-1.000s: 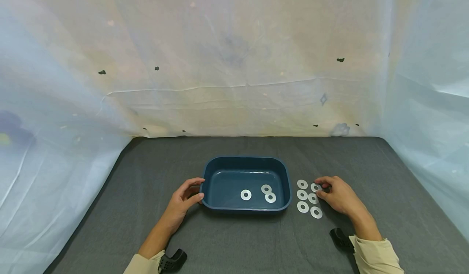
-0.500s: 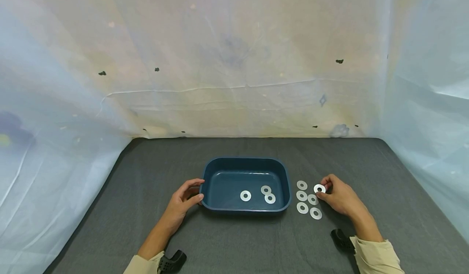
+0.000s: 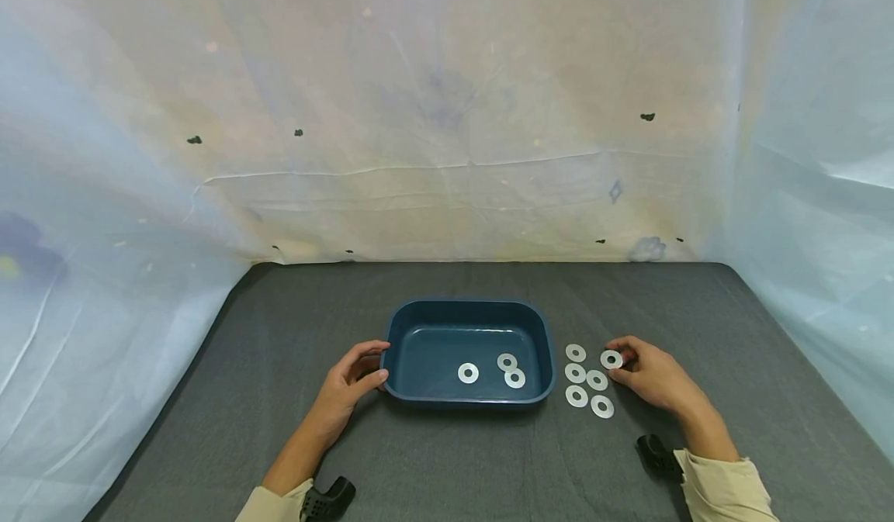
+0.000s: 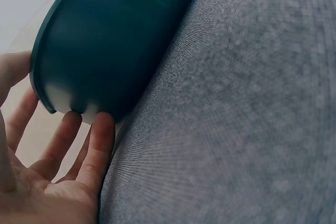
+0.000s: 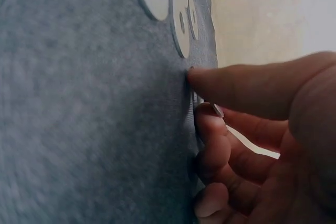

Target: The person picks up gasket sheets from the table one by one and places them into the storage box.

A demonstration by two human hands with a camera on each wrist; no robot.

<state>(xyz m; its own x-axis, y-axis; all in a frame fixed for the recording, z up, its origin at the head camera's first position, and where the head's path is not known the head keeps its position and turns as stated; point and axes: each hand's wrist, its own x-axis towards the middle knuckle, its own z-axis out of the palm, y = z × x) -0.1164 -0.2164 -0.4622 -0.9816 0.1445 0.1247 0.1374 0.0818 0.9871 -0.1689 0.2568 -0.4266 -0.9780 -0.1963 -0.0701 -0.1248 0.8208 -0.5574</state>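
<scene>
A dark blue rectangular tray sits on the grey cloth with three flat metal washers inside, two of them overlapping and one washer lying apart. At the tray's left end, my left hand touches it with fairly straight fingers; in the left wrist view those fingertips rest against its end wall. Right of the tray, my right hand holds a washer between thumb and fingers, low over the cloth. The right wrist view shows the thumb near the cloth, hiding most of that washer.
Several more washers lie loosely in two columns between the tray and my right hand, among them a front one and a back one. The grey cloth covers the table. Pale sheets hang behind and at both sides.
The right hand's fingers have drawn the back right washer slightly to the right, away from the others; it tilted midway. The left hand and tray keep their places.
</scene>
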